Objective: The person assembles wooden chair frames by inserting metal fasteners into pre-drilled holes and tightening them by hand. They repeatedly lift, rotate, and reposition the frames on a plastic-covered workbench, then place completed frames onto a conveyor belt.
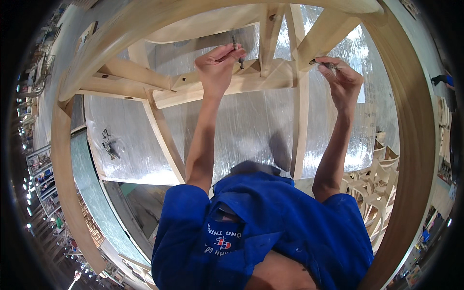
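Observation:
A pale wooden chair frame [222, 88] with curved rails surrounds my arms. My left hand [217, 63] is closed in a pinch on a slim dark metal bolt [241, 62], held above the cross rail and apart from it. My right hand [342, 79] pinches another metal bolt [328, 65]. Its tip is at a hole [312, 62] in the slanted wooden brace; how far it goes in, if at all, I cannot tell. More dark holes show in the cross rail and the left-hand rail [121, 77].
Shiny clear wrapping covers the work surface [241, 121] under the frame. A small heap of metal hardware [110, 147] lies on it at the left. Curved wooden chair parts [377, 188] are stacked at the right. Metal racks [41, 169] stand beyond the left side.

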`<state>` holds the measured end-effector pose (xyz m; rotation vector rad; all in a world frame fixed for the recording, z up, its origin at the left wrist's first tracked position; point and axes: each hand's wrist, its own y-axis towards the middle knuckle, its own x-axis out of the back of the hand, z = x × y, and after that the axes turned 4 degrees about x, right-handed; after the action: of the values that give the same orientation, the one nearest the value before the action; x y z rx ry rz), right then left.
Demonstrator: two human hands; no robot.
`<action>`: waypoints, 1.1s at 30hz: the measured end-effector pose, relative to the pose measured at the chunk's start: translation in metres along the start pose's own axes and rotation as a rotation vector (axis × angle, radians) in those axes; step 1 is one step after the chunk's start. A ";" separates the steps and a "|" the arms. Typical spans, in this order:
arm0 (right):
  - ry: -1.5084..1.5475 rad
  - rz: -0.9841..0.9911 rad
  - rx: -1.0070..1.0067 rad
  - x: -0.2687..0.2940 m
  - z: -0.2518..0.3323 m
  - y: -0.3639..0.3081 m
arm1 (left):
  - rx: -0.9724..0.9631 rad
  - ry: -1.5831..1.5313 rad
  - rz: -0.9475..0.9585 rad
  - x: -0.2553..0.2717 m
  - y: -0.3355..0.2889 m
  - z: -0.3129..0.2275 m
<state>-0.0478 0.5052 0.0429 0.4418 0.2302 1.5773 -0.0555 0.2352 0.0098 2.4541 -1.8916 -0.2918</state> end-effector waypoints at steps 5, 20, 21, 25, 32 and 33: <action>0.296 0.061 -0.174 0.002 -0.005 -0.005 | 0.026 -0.025 0.072 0.004 0.000 0.001; 0.171 -0.270 0.171 -0.025 -0.028 -0.014 | 0.021 0.061 0.173 0.008 0.008 -0.013; 0.093 -0.373 0.113 -0.029 -0.032 -0.013 | 0.034 0.095 0.237 0.013 0.008 -0.013; -0.049 -0.583 -0.026 -0.042 -0.046 -0.024 | 0.134 -0.072 0.166 0.019 0.003 0.009; -0.030 -0.484 0.150 -0.031 -0.030 -0.027 | -0.232 0.021 -0.173 -0.002 -0.002 0.002; -0.102 -0.537 0.174 -0.031 -0.027 -0.027 | -0.251 0.001 -0.145 -0.003 -0.003 0.003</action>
<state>-0.0339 0.4797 0.0032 0.5419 0.3750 1.0099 -0.0540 0.2391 0.0067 2.4214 -1.5694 -0.4990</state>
